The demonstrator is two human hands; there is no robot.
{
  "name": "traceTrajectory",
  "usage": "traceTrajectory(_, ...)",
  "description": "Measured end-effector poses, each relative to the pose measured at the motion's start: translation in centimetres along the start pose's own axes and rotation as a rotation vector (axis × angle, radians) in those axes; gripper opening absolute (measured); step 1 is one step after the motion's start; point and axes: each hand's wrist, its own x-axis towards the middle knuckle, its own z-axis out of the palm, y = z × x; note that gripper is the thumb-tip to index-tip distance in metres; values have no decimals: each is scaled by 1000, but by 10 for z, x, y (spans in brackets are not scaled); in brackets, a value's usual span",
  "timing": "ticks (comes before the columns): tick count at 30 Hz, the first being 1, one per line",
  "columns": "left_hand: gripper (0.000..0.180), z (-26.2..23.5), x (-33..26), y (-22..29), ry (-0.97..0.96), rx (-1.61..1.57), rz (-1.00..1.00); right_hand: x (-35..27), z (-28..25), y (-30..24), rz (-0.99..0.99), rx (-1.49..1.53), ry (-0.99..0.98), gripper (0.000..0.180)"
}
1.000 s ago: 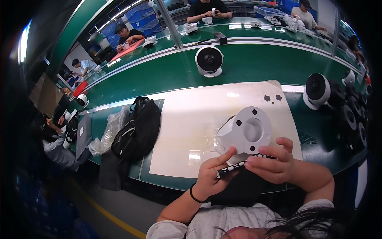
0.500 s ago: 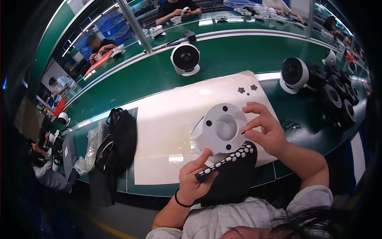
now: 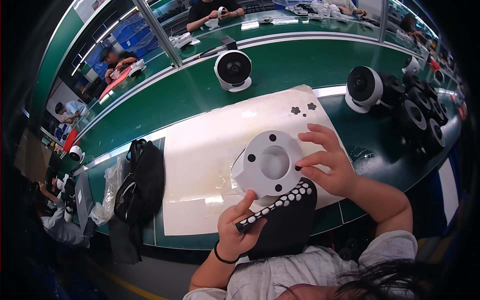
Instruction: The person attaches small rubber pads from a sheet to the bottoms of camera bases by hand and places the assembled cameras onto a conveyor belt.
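Note:
A white round base (image 3: 292,151) with a shallow hollow in its middle is tilted up above the mat, its flat face showing several black round pads. My left hand (image 3: 239,231) grips a black strip (image 3: 272,206) covered in white round spots. One finger of that hand also rests against the base's lower edge. At the base's right edge, the thumb and forefinger of my right hand (image 3: 332,167) pinch a small black round pad (image 3: 298,168); the other fingers are raised. Whether this pad touches the base I cannot tell.
Beneath lies a cream mat (image 3: 195,175) on the green table. To the left are a black bag (image 3: 145,175) and clear plastic (image 3: 111,192). A white-and-black round fan-like unit (image 3: 233,69) stands behind; several similar ones (image 3: 364,89) crowd the right. Other people work beyond.
My right thumb and forefinger have brought the small black pad in against the base's right edge, where more of it shows. The whole view has shifted slightly; my left hand keeps its hold.

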Motion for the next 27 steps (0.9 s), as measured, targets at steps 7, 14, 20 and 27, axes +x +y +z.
traceTrajectory(7, 31, 3, 2, 2, 6, 0, 15, -6, -6, 6, -494, -673, 121, 21)
traceTrajectory(14, 14, 3, 0, -2, 0, -59, 19, 1, 9, 13, 584, 1010, -6, 30)
traceTrajectory(20, 13, -7, -1, 1, -47, -13, 18, 15, 8, -4, 788, 1039, -153, 19)
traceTrajectory(27, 13, -30, -23, 5, 58, -102, -162, 62, -34, 45, 593, 666, 108, 19)
